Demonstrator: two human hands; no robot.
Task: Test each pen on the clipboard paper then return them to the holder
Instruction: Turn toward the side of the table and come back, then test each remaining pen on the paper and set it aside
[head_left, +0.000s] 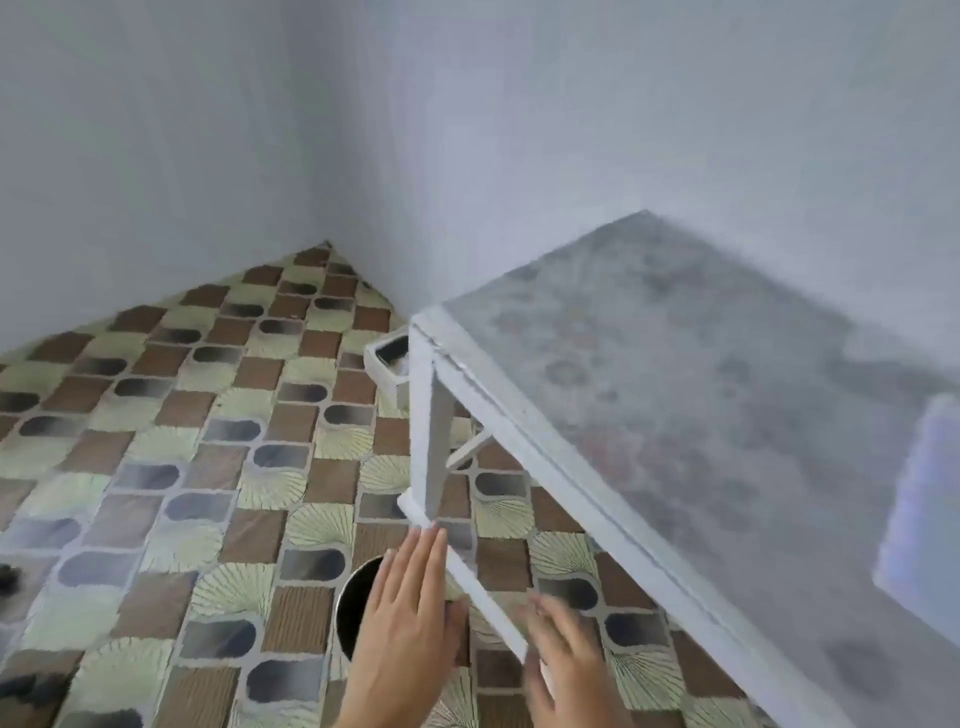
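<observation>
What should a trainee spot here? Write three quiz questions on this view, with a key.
1. True or false: the left hand holds a pen.
2. Which is nearest the dark round container? A. the left hand B. the right hand C. the wall corner
3. Fill in: the table has a frame coloured ___.
Key: 1 false; 2 A; 3 white.

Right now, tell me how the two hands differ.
The left hand lies flat with fingers straight and together, pointing up-frame; the right hand is motion-blurred with fingers slightly spread. The left hand covers part of a dark round container on the patterned floor; the right hand sits nearer the white table frame, by its lower bar. Both are bare, open and hold nothing; no pen is in view.
</observation>
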